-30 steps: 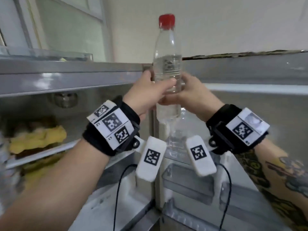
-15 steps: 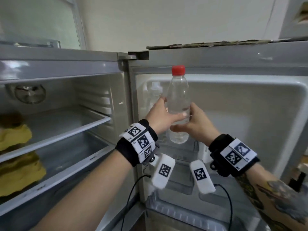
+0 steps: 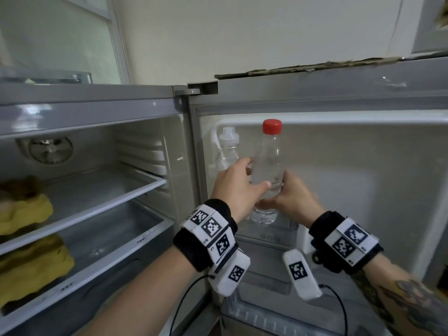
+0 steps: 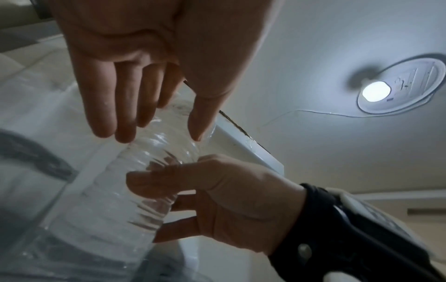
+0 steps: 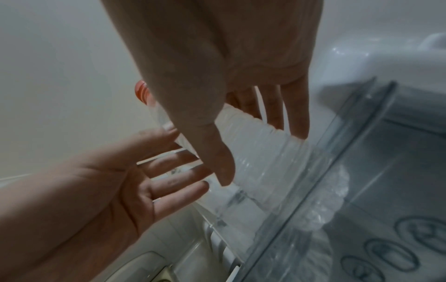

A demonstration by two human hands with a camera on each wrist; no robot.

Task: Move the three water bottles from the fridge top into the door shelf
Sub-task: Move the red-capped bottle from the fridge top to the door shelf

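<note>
A clear water bottle with a red cap [image 3: 268,154] stands upright at the open fridge door's top shelf [image 3: 266,236]. In the right wrist view its base [image 5: 333,200] sits behind the shelf's clear rail [image 5: 350,152]. My right hand [image 3: 288,195] grips the bottle's lower body, thumb in front and fingers behind. My left hand [image 3: 257,173] lies against its left side with straight fingers [image 5: 173,171] and the thumb across the front. A second clear bottle with a pale cap [image 3: 228,151] stands in the same shelf, just left of the first.
The fridge's open compartment on the left has glass shelves [image 3: 97,204] with yellow items [image 3: 24,214] at the far left. A lower door shelf [image 3: 266,314] lies beneath my wrists. A glass dish [image 3: 48,76] rests on the fridge top [image 3: 97,93].
Both hands have brought the red-capped bottle down from fridge-top height into the door's top shelf. My left fingers have straightened against it.
</note>
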